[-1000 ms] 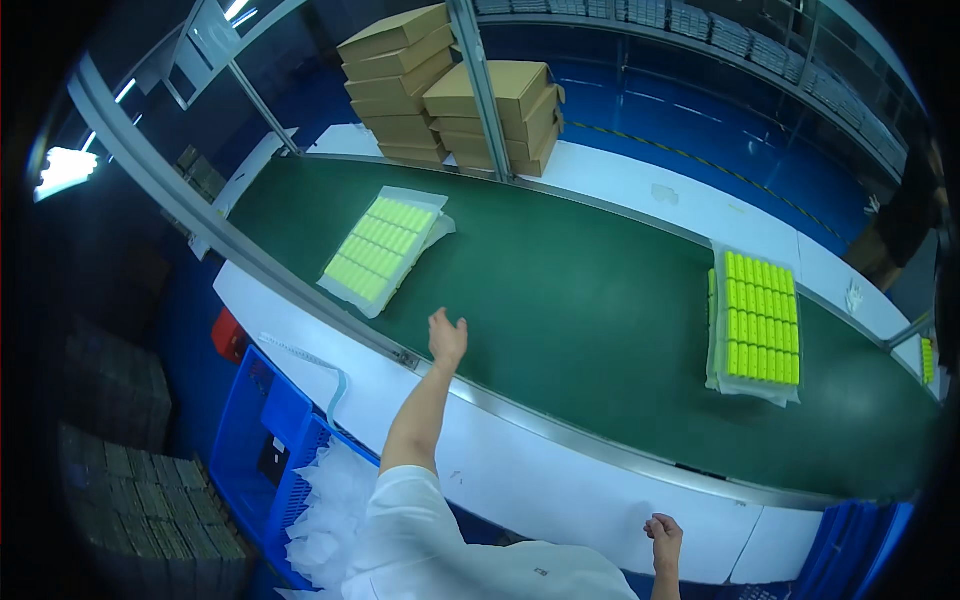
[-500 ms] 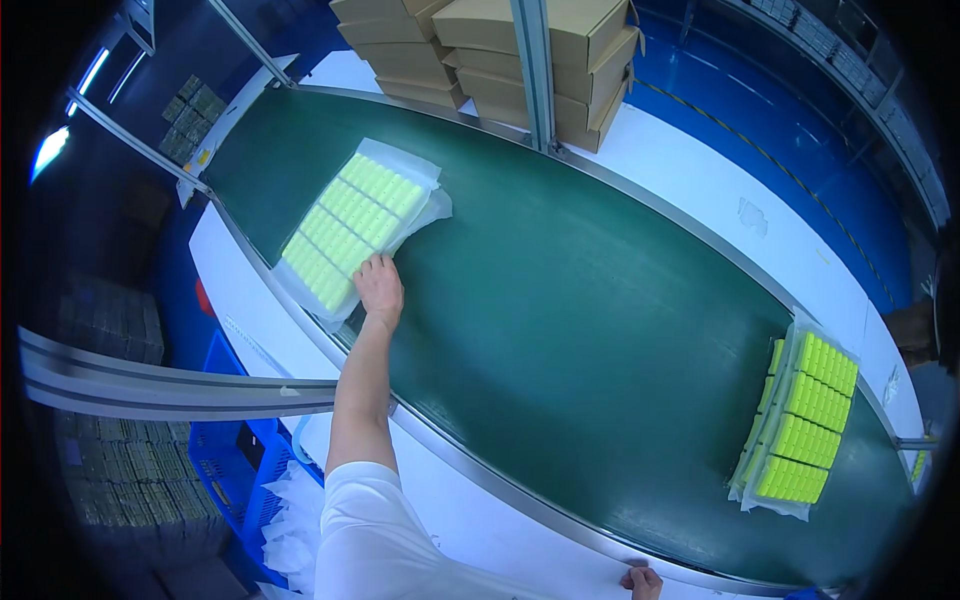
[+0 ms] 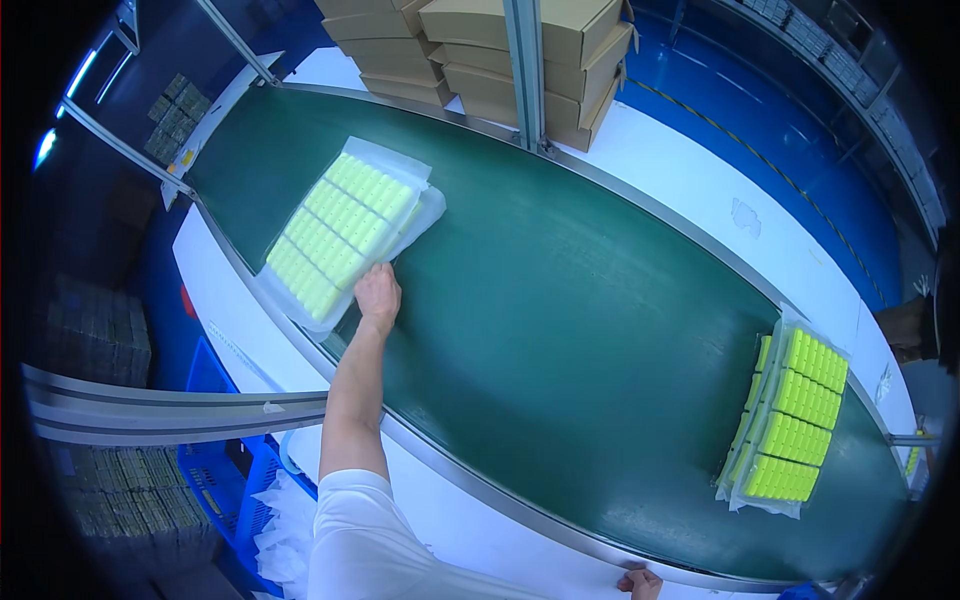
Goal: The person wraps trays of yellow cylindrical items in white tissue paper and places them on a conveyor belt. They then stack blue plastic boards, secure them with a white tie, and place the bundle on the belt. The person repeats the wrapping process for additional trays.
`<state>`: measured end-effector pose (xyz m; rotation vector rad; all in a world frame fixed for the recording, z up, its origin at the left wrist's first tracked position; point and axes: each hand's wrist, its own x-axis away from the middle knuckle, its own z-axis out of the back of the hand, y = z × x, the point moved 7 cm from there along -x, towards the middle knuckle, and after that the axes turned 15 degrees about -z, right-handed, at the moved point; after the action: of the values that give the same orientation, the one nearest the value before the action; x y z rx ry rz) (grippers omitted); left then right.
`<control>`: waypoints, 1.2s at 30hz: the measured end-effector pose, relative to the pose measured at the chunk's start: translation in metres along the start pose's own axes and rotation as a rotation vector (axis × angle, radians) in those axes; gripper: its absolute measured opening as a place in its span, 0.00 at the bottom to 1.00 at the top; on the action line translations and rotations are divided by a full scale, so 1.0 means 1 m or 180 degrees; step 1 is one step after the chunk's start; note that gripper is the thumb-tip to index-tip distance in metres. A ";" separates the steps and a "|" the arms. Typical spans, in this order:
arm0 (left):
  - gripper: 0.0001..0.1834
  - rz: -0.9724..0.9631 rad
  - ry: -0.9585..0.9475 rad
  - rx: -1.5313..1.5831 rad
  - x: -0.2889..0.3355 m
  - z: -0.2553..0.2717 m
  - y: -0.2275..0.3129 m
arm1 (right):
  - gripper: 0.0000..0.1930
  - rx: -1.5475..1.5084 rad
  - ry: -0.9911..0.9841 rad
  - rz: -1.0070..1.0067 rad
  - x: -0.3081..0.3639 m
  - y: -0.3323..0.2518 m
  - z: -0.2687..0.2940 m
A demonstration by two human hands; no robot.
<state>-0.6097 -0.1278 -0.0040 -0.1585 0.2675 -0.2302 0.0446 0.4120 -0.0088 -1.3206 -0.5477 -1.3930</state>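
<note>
On the green conveyor belt point(image 3: 560, 330), a tray of pale yellow-green blocks point(image 3: 345, 220) in rows lies slantwise at the far left. It rests on a second translucent white tray point(image 3: 418, 222) that shows along its right side. My left hand point(image 3: 377, 295) reaches forward, its fingers closed at the near right edge of the upper tray; the fingertips are partly hidden. At the bottom, my right hand point(image 3: 640, 582) sits by the near rim of the belt with fingers curled, and whatever it may hold does not show. A stack of similar brighter trays point(image 3: 795, 420) stands tilted at the right end.
Brown cardboard boxes point(image 3: 520, 60) are piled beyond the belt, behind a metal post point(image 3: 527, 80). A metal rail point(image 3: 180, 405) juts in at left, over blue crates point(image 3: 225, 490) and crumpled white sheets point(image 3: 285, 530). White ledges point(image 3: 690, 190) run along the belt.
My left hand's fingers have closed more tightly at the tray's edge. The whole view has shifted slightly. My right hand keeps its place by the rim.
</note>
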 end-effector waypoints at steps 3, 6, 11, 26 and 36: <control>0.05 -0.0122 0.0139 0.0203 0.009 0.034 0.027 | 0.11 -0.0221 0.0139 -0.0196 -0.014 0.039 0.009; 0.05 -0.0203 0.0103 0.0526 0.016 0.068 0.049 | 0.11 -0.0137 0.0409 -0.0053 0.015 0.016 -0.015; 0.10 -0.0749 0.0171 0.0619 0.077 0.189 0.073 | 0.13 -0.0174 -0.0092 -0.0009 0.071 0.023 -0.038; 0.07 -0.1143 -0.0511 0.0505 0.215 0.297 0.343 | 0.09 -0.2815 0.0349 0.1227 0.040 -0.062 0.196; 0.34 0.1454 -0.1433 0.6351 0.215 0.303 0.566 | 0.33 -0.2373 -0.1159 0.1345 -0.059 -0.212 0.243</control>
<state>-0.2080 0.4015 0.1274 1.7932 -0.4536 0.0770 -0.0590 0.7114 0.0749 -2.1661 0.0590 -1.0266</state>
